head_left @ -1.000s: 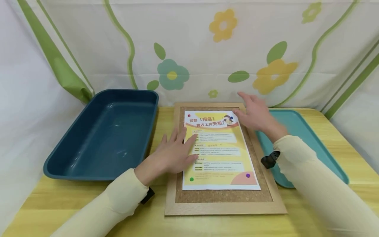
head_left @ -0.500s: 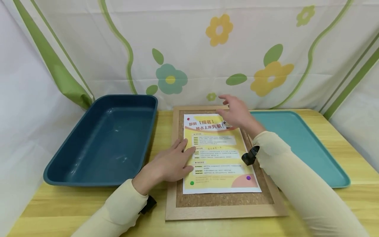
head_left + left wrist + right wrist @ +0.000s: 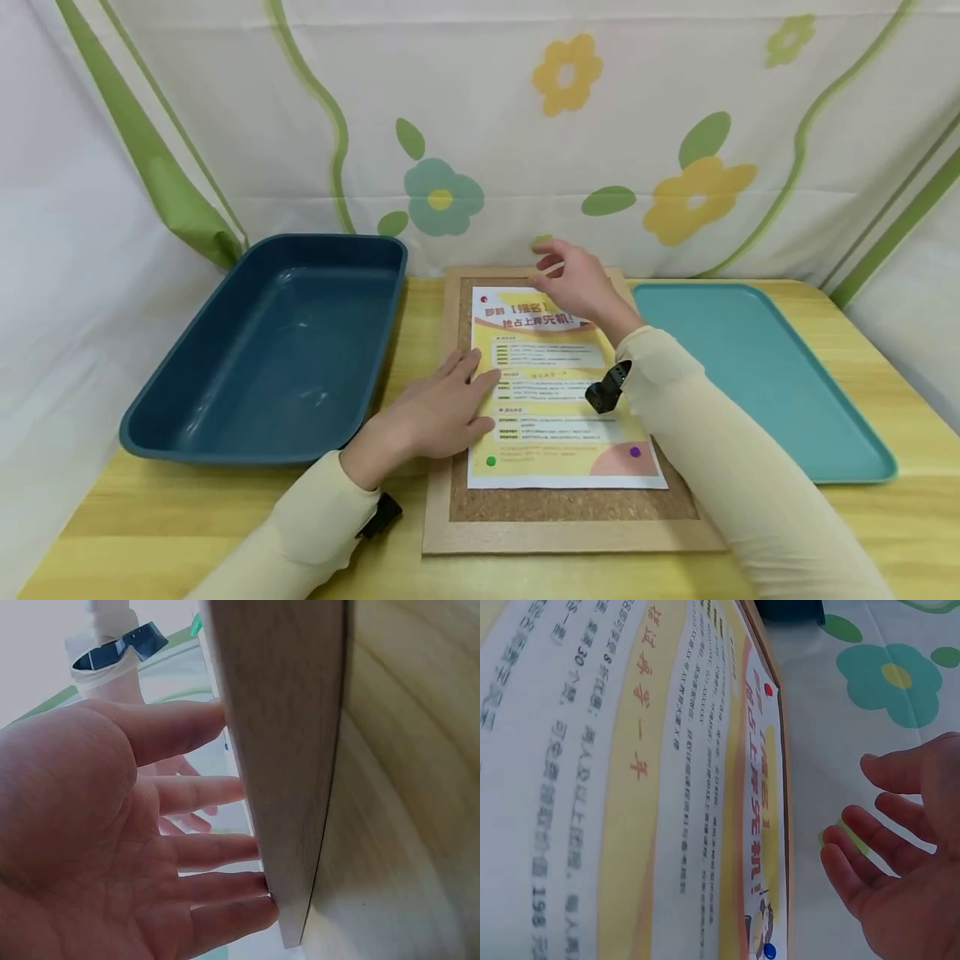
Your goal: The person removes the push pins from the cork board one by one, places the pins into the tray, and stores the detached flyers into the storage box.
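A yellow and white printed poster lies on a wood-framed cork board. Round pushpins sit at its corners: red, green, purple and blue. My left hand spreads its fingers over the board's left side; in the left wrist view the fingertips reach the wooden frame. Over the poster's top edge hovers my right hand, fingers loosely bent with nothing between them. That hand hides the poster's upper right corner from the head view.
To the left stands a deep dark blue tub. A flat teal tray lies right of the board, partly behind my right sleeve. The wooden table meets a flowered curtain at the back.
My right hand has moved left from the board's upper right corner to above the poster's top, and its fingers have bent more. The left hand has slid slightly toward me.
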